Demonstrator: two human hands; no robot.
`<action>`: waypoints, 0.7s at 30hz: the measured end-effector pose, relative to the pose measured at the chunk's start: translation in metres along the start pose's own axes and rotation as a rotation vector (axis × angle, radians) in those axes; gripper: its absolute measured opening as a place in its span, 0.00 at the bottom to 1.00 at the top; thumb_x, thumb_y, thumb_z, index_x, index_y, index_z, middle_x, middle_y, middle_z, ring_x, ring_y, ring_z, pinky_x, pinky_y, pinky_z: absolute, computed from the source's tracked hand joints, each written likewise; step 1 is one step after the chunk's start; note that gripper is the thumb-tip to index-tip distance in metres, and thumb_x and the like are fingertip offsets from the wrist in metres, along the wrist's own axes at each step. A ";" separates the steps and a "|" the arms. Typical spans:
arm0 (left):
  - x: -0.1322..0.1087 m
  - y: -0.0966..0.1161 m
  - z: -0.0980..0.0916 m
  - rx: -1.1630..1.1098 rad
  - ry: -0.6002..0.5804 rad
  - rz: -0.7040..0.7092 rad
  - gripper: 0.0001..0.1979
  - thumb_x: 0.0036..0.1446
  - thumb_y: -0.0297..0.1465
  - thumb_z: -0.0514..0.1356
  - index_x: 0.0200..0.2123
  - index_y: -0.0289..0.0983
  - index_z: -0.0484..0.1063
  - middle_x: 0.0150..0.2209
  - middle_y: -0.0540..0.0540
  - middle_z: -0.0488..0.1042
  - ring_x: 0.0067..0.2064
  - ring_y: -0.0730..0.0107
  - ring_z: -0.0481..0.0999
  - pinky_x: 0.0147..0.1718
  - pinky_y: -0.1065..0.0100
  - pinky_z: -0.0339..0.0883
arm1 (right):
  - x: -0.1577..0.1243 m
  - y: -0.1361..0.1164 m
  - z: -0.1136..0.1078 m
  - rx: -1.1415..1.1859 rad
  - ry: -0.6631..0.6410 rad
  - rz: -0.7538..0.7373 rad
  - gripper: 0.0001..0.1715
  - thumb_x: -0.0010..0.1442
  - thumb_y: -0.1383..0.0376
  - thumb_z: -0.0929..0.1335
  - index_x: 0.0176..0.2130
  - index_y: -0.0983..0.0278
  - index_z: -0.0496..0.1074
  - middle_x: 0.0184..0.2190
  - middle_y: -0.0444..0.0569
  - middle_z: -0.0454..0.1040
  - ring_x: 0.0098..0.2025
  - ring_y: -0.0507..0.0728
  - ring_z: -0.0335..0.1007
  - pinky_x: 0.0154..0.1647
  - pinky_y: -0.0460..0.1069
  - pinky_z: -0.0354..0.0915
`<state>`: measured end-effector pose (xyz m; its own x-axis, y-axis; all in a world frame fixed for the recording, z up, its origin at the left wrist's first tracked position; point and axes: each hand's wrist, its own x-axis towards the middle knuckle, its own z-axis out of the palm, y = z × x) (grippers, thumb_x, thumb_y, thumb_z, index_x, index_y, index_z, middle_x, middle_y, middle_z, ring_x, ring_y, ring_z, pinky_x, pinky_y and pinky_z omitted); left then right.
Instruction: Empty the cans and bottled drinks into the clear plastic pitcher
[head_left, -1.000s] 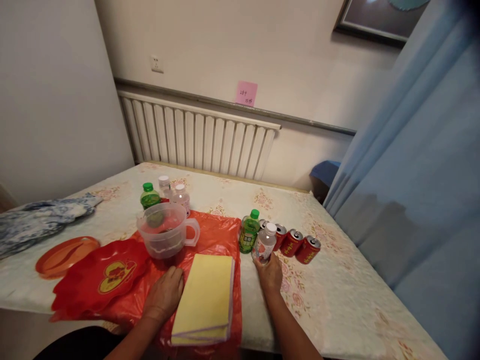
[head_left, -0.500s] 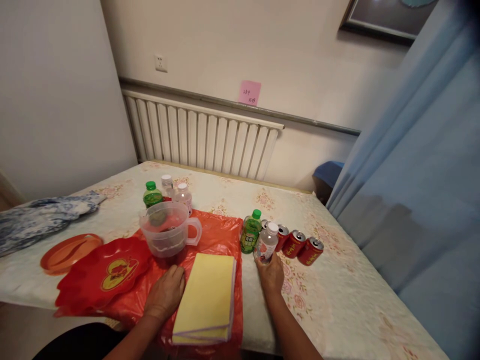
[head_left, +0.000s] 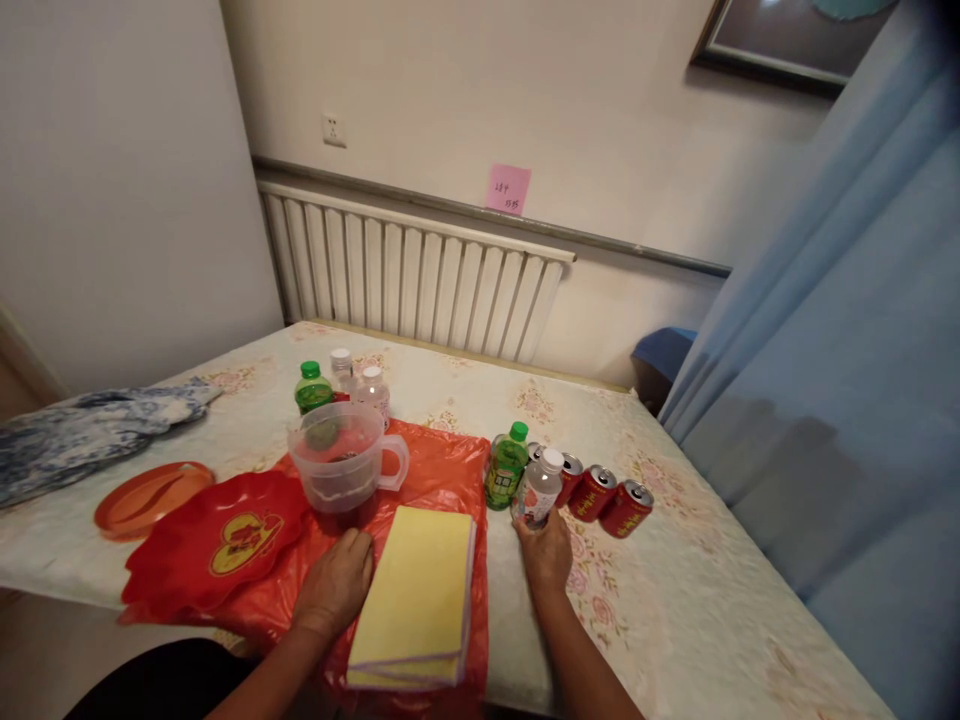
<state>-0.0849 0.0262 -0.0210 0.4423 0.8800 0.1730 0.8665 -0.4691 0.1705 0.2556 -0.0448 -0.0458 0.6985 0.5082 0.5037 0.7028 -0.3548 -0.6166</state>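
My right hand [head_left: 547, 552] is wrapped round the lower part of a clear plastic bottle [head_left: 538, 496] with a white cap and a printed label. The bottle stands upright beside a green-capped bottle of green drink [head_left: 506, 468] and in front of a row of red drink cans [head_left: 593, 495]. My left hand [head_left: 337, 580] rests on a red plastic sheet [head_left: 435, 455], fingers curled in and no object showing in them. It lies between a clear plastic jug [head_left: 337, 480] and a stack of yellow cloths or pads [head_left: 416, 590].
A red scalloped tray [head_left: 180, 560] and an orange lid [head_left: 127, 510] lie at left. Behind the jug stand a green bottle [head_left: 313, 390] and two clear ones [head_left: 374, 390]. Blue-white fabric [head_left: 97, 425] lies on the flowered tablecloth [head_left: 705, 600]. A blue curtain [head_left: 847, 350] hangs at right.
The whole view has shifted slightly, so things appear a little further right. Both hands keep their places, the right one still on the clear bottle.
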 end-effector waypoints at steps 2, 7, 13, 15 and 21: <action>0.000 0.000 0.001 -0.003 0.002 0.003 0.14 0.68 0.29 0.44 0.37 0.38 0.68 0.37 0.44 0.71 0.41 0.64 0.73 0.42 0.64 0.61 | 0.000 0.001 0.001 -0.038 -0.016 -0.018 0.29 0.51 0.48 0.71 0.45 0.67 0.71 0.38 0.61 0.77 0.41 0.67 0.71 0.40 0.54 0.61; 0.000 0.000 0.000 0.008 0.003 -0.001 0.13 0.68 0.29 0.44 0.38 0.38 0.68 0.37 0.44 0.71 0.41 0.63 0.73 0.41 0.64 0.61 | 0.001 0.002 0.002 -0.087 -0.026 -0.047 0.30 0.53 0.50 0.69 0.47 0.68 0.70 0.40 0.63 0.77 0.43 0.67 0.71 0.41 0.53 0.61; 0.000 0.002 -0.003 0.015 -0.015 -0.004 0.13 0.68 0.29 0.44 0.38 0.38 0.68 0.37 0.44 0.71 0.41 0.64 0.73 0.41 0.65 0.61 | 0.002 0.000 0.001 -0.094 -0.031 -0.059 0.28 0.54 0.51 0.69 0.48 0.67 0.70 0.40 0.60 0.77 0.43 0.66 0.72 0.41 0.52 0.61; 0.000 0.003 -0.006 0.017 -0.022 -0.007 0.13 0.68 0.29 0.44 0.38 0.38 0.68 0.37 0.44 0.71 0.41 0.64 0.73 0.42 0.65 0.61 | 0.002 0.000 0.001 -0.095 -0.031 -0.054 0.27 0.54 0.51 0.69 0.47 0.67 0.70 0.39 0.60 0.78 0.42 0.66 0.72 0.40 0.52 0.61; 0.000 0.005 -0.007 0.007 -0.026 -0.011 0.14 0.67 0.29 0.44 0.38 0.37 0.68 0.37 0.44 0.71 0.41 0.64 0.73 0.42 0.65 0.62 | 0.002 -0.001 0.000 -0.103 -0.034 -0.039 0.26 0.54 0.51 0.70 0.45 0.66 0.71 0.38 0.59 0.78 0.40 0.64 0.72 0.38 0.51 0.60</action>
<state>-0.0827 0.0233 -0.0135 0.4383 0.8869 0.1462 0.8729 -0.4588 0.1659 0.2562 -0.0433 -0.0445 0.6665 0.5488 0.5046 0.7409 -0.4124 -0.5302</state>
